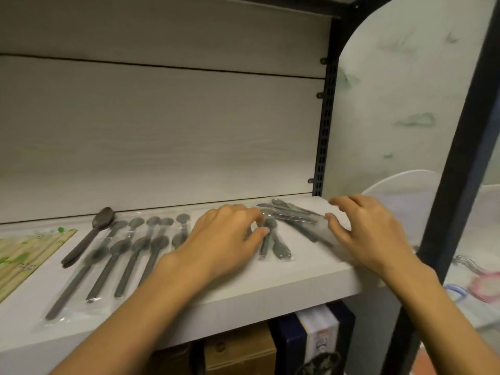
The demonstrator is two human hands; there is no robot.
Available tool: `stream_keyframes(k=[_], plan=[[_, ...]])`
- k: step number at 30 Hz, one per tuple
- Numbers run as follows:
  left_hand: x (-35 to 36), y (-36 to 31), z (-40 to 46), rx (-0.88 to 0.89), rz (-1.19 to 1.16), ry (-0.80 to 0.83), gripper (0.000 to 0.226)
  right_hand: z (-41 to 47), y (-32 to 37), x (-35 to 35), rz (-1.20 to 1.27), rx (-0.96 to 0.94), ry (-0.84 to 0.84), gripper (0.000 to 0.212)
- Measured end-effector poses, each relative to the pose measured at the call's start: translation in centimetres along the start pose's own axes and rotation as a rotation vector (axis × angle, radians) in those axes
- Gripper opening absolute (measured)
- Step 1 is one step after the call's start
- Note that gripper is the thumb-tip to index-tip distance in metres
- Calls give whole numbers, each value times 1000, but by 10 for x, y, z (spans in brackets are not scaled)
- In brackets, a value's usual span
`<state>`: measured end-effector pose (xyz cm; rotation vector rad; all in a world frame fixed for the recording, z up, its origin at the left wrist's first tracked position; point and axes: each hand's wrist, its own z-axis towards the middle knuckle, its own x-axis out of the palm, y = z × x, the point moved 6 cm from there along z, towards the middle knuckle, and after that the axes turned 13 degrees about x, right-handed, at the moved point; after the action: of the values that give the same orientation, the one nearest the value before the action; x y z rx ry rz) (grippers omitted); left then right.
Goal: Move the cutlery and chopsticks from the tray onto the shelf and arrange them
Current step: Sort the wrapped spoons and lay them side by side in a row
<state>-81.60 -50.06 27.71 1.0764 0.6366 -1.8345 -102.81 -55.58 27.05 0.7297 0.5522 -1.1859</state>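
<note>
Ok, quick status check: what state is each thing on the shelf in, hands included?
Chopstick packs: lying flat at the shelf's left end.
Bare spoon: unwrapped, lying diagonally.
Wrapped spoons: in clear sleeves, lined up side by side.
Loose wrapped pile: overlapping, not yet lined up.
Left hand: palm down over the packets, fingers curled, grip unclear.
Right hand: open, fingers spread, at the pile's edge.
Shelf: white, partly filled.

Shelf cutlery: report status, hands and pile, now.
Left hand pinching a wrapped spoon. Right hand open at loose pile. Rows set on shelf. Nothing obstructing.
</note>
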Motion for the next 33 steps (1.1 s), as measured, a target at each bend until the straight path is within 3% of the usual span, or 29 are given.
stream_keyframes(k=[6, 16, 20, 23, 26, 29, 33], plan=[[18, 4, 28, -96, 23, 151, 29, 30, 1, 12, 59, -52, 131, 34], [45, 78, 22, -407, 105, 367, 25, 48, 61, 45, 140, -317, 385, 25], [47, 83, 21, -465, 48, 342, 22, 32, 97, 57, 305, -338, 572, 22], [44, 82, 24, -508, -35, 274, 17, 28, 116, 67, 185, -368, 616, 38], [38, 85, 19, -565, -146, 209, 30, 26, 123, 75, 72, -380, 685, 45], [28, 90, 11, -585, -210, 150, 44, 27, 124, 74, 83, -356, 716, 34], [14, 95, -1, -594, -348, 119, 48, 22, 123, 66, 130, -344, 807, 44]])
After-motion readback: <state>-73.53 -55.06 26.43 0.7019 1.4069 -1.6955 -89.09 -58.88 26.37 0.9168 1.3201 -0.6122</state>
